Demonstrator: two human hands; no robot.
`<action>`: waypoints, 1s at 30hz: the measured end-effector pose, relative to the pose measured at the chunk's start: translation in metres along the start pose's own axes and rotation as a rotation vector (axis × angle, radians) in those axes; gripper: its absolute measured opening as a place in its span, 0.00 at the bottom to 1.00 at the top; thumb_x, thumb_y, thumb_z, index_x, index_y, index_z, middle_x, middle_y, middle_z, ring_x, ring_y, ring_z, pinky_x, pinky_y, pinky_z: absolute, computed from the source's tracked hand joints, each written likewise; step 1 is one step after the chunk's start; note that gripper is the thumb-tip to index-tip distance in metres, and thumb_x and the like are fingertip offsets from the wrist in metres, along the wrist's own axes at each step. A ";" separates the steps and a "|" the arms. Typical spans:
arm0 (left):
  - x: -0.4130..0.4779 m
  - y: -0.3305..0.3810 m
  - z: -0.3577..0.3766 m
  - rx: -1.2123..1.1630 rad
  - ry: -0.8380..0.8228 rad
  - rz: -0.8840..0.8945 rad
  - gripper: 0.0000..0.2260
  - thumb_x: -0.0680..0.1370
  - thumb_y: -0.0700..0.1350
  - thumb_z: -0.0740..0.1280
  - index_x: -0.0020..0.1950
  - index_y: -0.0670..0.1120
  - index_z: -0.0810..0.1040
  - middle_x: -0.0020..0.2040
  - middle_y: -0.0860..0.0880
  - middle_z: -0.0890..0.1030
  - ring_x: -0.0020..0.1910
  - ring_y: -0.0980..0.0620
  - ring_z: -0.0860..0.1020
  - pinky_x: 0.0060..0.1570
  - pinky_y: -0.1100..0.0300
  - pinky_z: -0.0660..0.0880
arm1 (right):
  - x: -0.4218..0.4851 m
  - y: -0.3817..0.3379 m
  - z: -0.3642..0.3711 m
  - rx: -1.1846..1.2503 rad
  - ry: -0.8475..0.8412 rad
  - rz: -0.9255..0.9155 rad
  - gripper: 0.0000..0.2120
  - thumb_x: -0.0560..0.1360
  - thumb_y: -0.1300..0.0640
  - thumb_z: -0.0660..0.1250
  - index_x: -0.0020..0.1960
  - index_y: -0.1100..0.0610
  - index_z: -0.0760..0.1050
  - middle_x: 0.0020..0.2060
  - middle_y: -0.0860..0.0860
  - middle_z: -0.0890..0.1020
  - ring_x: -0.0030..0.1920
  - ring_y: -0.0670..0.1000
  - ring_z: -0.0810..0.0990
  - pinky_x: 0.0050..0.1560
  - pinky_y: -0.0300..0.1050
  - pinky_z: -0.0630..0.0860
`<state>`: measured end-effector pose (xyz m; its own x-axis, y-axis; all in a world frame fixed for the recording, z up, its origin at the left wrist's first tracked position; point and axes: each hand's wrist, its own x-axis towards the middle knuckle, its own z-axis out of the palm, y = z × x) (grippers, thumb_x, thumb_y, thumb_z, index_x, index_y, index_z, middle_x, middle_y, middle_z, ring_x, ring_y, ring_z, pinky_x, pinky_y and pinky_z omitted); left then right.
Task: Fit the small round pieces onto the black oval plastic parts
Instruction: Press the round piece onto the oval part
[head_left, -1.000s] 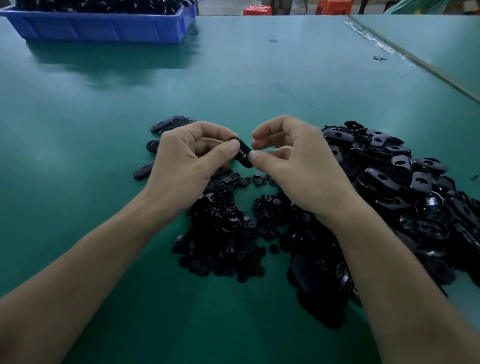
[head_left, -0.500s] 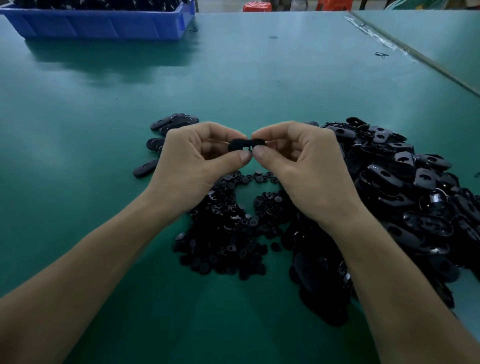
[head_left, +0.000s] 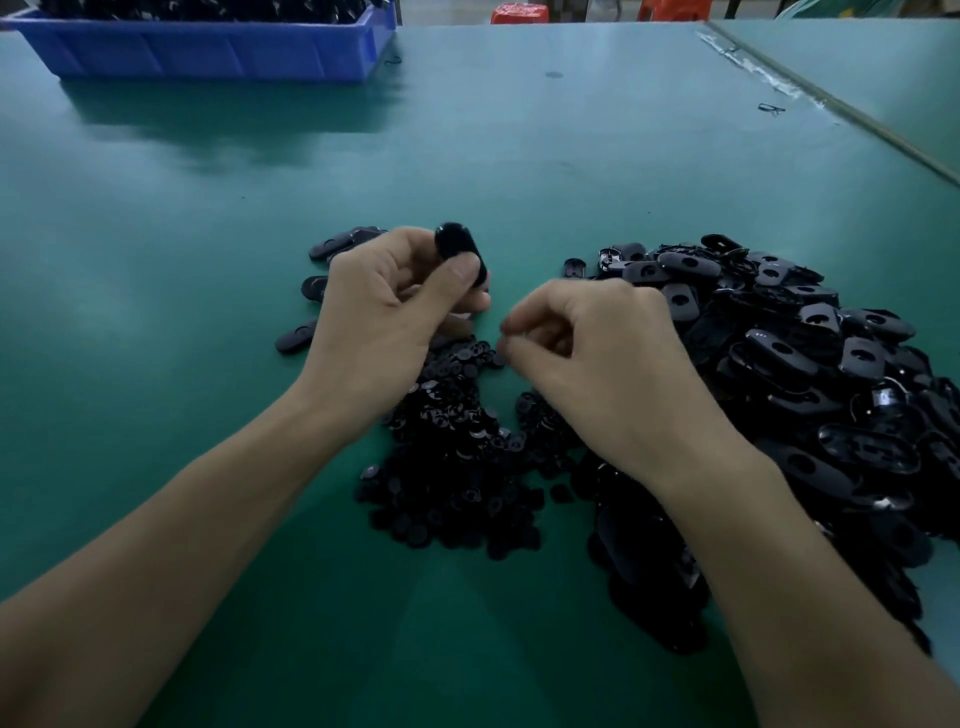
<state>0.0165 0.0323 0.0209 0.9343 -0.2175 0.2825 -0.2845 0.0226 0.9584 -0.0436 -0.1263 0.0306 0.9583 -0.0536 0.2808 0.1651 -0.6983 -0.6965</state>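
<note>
Head view showed both bare forearms reaching in over a green table (head_left: 519, 156). The left hand (head_left: 384, 317) held a black oval part (head_left: 456, 248). Its thumb lay across the part's near end and its curled fingers were behind, so the rounded far end stuck up above the knuckles and stood clear of the table.

The right hand (head_left: 602, 353) was just beside the left, lower and not touching it or the held part. Its fingers were curled in, with thumb and forefinger tips drawn together at its left edge. That spot was blurred, and I could not tell whether a small piece was pinched there or nothing at all.

Below and between the two wrists lay the heap of small round pieces (head_left: 457, 467), with the right hand's fingertips hovering just over its far edge. A large pile of oval parts (head_left: 805, 364) lay to the right and ran under the right forearm. A few loose oval parts (head_left: 337, 244) lay apart on the table, partly hidden behind the left hand.

At the far left corner sat a blue bin (head_left: 208, 49) holding dark parts. Beyond the table's far edge was a red stool (head_left: 514, 13).
</note>
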 end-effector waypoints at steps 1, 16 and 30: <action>0.000 0.000 0.000 -0.023 0.011 -0.005 0.06 0.81 0.39 0.66 0.46 0.47 0.77 0.40 0.51 0.85 0.40 0.54 0.84 0.39 0.63 0.80 | -0.001 -0.001 0.000 -0.079 -0.066 -0.026 0.02 0.74 0.53 0.73 0.46 0.49 0.84 0.36 0.43 0.81 0.38 0.44 0.78 0.46 0.45 0.79; 0.003 -0.005 -0.002 0.057 0.005 0.034 0.16 0.82 0.36 0.63 0.68 0.47 0.72 0.40 0.51 0.80 0.36 0.58 0.79 0.34 0.64 0.77 | -0.003 -0.007 0.001 -0.325 -0.353 -0.071 0.02 0.77 0.53 0.70 0.48 0.48 0.81 0.39 0.42 0.70 0.47 0.46 0.69 0.54 0.49 0.75; 0.000 -0.003 -0.002 0.126 0.043 0.090 0.08 0.79 0.42 0.67 0.52 0.56 0.77 0.37 0.55 0.84 0.36 0.59 0.80 0.33 0.67 0.75 | -0.002 -0.003 -0.004 -0.130 -0.334 0.003 0.06 0.78 0.56 0.68 0.49 0.46 0.82 0.44 0.49 0.81 0.46 0.52 0.80 0.49 0.52 0.80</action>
<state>0.0182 0.0343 0.0182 0.9116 -0.1778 0.3707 -0.3893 -0.0831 0.9174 -0.0469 -0.1272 0.0351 0.9857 0.1656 0.0323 0.1515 -0.7848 -0.6009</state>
